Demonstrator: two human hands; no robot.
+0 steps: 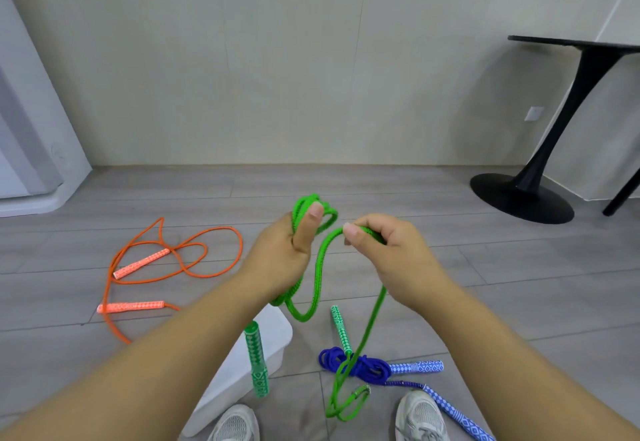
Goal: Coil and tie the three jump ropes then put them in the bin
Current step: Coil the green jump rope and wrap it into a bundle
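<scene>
Mid-air, left hand [278,260], right hand [398,255] round green rope [319,278]

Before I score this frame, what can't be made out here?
Head view: the number of green rope coils, hidden inside the left hand.
Head view: the bin's inside, covered by the left forearm.
Head view: one blue rope handle's end, cut by the bottom edge.
Head view: part of the orange rope, behind that forearm.

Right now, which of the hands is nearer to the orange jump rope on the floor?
Left. The left hand holds loops of the green jump rope just right of the orange jump rope; the right hand pinches the same rope farther right, beyond the left hand.
</scene>
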